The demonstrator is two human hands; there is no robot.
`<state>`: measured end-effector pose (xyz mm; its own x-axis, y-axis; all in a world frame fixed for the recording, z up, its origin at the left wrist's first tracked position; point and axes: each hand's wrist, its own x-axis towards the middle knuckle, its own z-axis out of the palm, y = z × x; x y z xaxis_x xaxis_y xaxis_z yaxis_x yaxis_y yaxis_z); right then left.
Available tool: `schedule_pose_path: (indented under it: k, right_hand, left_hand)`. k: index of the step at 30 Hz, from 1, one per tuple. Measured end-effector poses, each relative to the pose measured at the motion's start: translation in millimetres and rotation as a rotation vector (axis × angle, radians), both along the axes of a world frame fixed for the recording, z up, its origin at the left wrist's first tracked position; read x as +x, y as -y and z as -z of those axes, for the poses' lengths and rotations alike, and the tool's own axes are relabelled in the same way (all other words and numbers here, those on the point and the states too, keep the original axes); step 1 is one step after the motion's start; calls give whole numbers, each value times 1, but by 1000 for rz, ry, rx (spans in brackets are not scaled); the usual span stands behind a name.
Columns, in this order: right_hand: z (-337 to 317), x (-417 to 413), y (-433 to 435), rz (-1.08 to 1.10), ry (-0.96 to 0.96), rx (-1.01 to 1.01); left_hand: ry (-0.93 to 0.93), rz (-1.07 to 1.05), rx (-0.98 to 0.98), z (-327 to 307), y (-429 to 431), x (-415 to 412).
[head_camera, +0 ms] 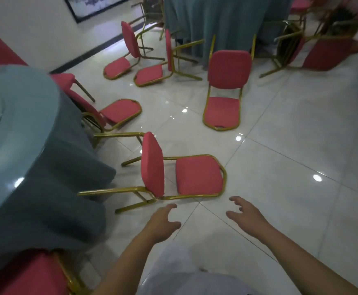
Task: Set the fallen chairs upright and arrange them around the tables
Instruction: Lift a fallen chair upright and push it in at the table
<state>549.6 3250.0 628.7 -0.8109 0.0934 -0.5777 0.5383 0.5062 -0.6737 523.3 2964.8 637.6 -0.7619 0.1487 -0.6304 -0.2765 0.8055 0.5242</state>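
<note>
Where the draped edge of the near table [46, 167] bounds the left side, the white tile floor [301, 156] spreads wide to the right. Head view: the nearest fallen chair [197, 175] lies tipped over between that table and the open tiles, its gold legs pointing left toward the cloth. More fallen chairs [225, 90] lie beyond, near the far table [227, 22]. The left hand [163, 222] and right hand [246, 218] hover apart, fingers spread, holding nothing, just short of the nearest chair's frame.
</note>
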Motion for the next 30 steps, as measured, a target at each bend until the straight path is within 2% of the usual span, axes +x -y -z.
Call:
schedule_pose_path:
  k: [10,19,25,30]
  right_hand:
    - [-14,-187,-66,-4,-25,87]
    - [-42,-355,-95,-67,-17,118]
    - [-15,-471,-101,-305,25,95]
    - [11,-576,-103,-637,59,72]
  left_hand:
    - [75,44,62,39,-79,-201]
    - [85,-25,101,20,-123,-374]
    - [79,-278,117,31,-124,-439]
    - [107,-725,125,45,-135,-451]
